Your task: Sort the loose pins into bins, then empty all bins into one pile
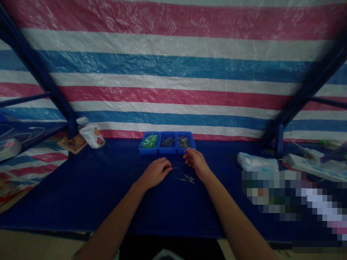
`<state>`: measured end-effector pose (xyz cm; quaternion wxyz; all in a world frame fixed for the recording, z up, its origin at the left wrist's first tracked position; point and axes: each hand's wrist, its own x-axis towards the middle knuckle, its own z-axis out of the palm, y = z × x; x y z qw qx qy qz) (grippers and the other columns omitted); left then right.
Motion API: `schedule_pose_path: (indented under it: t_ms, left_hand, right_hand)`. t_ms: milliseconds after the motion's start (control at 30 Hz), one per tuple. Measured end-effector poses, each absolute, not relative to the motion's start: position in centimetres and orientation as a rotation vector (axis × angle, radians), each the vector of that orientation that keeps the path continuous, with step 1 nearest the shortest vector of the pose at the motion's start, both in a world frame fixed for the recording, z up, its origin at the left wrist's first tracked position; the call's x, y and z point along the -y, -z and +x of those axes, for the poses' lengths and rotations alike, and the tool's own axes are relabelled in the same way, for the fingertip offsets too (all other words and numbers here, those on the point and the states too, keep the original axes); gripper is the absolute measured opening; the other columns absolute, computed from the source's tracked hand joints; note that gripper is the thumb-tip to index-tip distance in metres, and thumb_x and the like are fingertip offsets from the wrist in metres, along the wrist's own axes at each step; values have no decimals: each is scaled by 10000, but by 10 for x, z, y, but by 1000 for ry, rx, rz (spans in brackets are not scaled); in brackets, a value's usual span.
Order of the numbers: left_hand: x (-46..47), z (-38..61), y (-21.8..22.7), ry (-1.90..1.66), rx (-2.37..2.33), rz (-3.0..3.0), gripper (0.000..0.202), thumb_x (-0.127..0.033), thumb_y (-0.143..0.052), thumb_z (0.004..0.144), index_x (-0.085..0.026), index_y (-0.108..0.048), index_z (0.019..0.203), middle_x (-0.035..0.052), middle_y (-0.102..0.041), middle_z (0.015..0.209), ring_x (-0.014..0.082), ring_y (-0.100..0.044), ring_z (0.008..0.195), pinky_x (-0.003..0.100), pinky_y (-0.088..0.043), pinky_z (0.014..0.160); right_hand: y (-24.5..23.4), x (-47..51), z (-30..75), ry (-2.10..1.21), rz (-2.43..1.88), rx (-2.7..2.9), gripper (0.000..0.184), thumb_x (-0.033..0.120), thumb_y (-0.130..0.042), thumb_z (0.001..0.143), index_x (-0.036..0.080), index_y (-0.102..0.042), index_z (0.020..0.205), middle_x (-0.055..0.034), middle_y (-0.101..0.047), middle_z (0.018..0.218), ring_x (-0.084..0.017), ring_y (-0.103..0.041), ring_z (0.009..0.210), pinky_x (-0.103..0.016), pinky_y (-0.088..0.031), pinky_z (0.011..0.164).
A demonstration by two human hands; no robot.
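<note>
My left hand (156, 172) rests on the dark blue table cover (89, 195) with its fingers pinched on a thin metal pin (174, 168) that sticks out to the right. My right hand (195, 161) hovers just in front of the blue trays, fingers curled, and I cannot see anything in it. A few more thin metal pins (185, 178) lie loose on the cover between the hands. Three small blue trays stand side by side: the left tray (149, 141) holds green parts, the middle tray (167, 141) and the right tray (184, 141) hold grey metal pins.
A white plastic jar (90, 134) stands at the back left beside a flat card (72, 143). A white crumpled bag (256, 162) and a white power strip (311, 164) lie on the right. A striped tarp (173, 72) forms the back wall, with dark blue frame posts (279, 142) at both sides.
</note>
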<state>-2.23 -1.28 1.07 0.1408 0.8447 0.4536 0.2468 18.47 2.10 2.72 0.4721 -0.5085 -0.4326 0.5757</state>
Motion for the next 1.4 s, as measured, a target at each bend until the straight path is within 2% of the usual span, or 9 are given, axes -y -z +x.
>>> schedule_pose_path:
  t_ms: [167, 267, 467, 767, 867, 1033, 1133, 1300, 1400]
  left_hand:
    - [11, -23, -9, -916, -1367, 2374, 120, -238, -514, 979, -199, -602, 905, 25, -651, 913, 188, -605, 884, 336, -457, 833]
    - [11, -23, -9, -1000, -1366, 2367, 135, -258, -509, 985, -203, -603, 905, 25, -651, 903, 189, -604, 875, 337, -460, 825]
    - [13, -23, -9, -1061, -1349, 2358, 134, -252, -510, 983, -202, -602, 900, 28, -654, 896, 185, -611, 863, 328, -471, 815]
    - [14, -22, -10, -1058, -1349, 2273, 97, -272, -565, 944, -205, -635, 929, 3, -654, 832, 152, -609, 743, 277, -464, 703]
    - [15, -22, -11, -1009, -1395, 2264, 112, -284, -570, 931, -208, -636, 980, -5, -655, 804, 149, -603, 702, 281, -456, 685]
    - [14, -22, -13, -904, -1430, 2282, 122, -273, -552, 926, -204, -650, 910, -6, -650, 766, 149, -591, 669, 280, -438, 650]
    - [14, -21, -13, -874, -1441, 2285, 135, -275, -547, 924, -205, -659, 897, 0, -654, 768, 152, -592, 673, 283, -439, 652]
    - [13, -22, -12, -819, -1455, 2280, 124, -257, -557, 908, -206, -669, 890, -2, -660, 761, 152, -591, 666, 279, -428, 644]
    - [13, -22, -11, -807, -1446, 2285, 119, -249, -560, 904, -207, -671, 894, 1, -667, 780, 155, -599, 686, 278, -425, 652]
  right_hand:
    - [-20, -15, 176, -779, -1315, 1823, 398, 511, -498, 903, 199, -614, 686, -33, -625, 735, -163, -543, 718, -316, -378, 729]
    - [-19, -10, 169, -666, -1250, 1983, 426, 474, -446, 950, 206, -557, 637, -24, -600, 703, -159, -534, 716, -309, -365, 739]
    - [-20, -9, 167, -836, -1224, 1907, 433, 461, -464, 938, 205, -533, 595, 10, -552, 592, -136, -495, 599, -278, -329, 603]
    - [-20, -12, 171, -942, -1159, 1757, 361, 480, -533, 875, 197, -582, 657, 21, -536, 630, -134, -468, 626, -270, -344, 611]
    - [-24, -17, 177, -1022, -1121, 1659, 332, 505, -586, 820, 201, -599, 687, 20, -537, 655, -138, -465, 652, -275, -357, 630]
    - [-36, -15, 187, -1357, -986, 1341, 327, 496, -750, 666, 219, -660, 814, 6, -576, 731, -137, -490, 689, -276, -384, 641]
    - [-45, -6, 192, -1582, -813, 1172, 342, 469, -793, 608, 243, -618, 797, -7, -568, 784, -154, -511, 743, -295, -423, 664]
    - [-53, 6, 199, -1695, -683, 1117, 369, 509, -733, 639, 256, -477, 722, -10, -492, 770, -169, -475, 743, -326, -428, 663]
    - [-53, 4, 199, -1749, -601, 1041, 319, 454, -728, 670, 262, -492, 764, 4, -471, 770, -154, -453, 713, -307, -408, 652]
